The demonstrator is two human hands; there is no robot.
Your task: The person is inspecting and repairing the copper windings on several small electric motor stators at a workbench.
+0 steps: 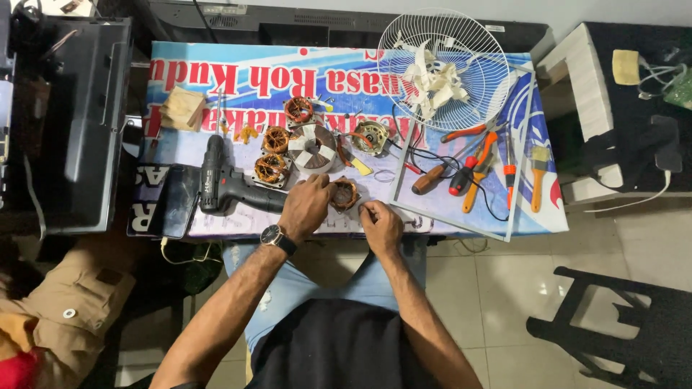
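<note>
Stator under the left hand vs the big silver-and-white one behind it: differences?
The held stator is smaller, with copper windings showing; the silver-and-white stator is bigger, its windings wrapped in white. The held one sits at the table's near edge under the left hand, with the right hand just beside it; the big one lies untouched farther back. Both are round motor parts lying flat on the banner-covered table.

Stator point(344, 194) (half under left hand point(305, 207))
</note>
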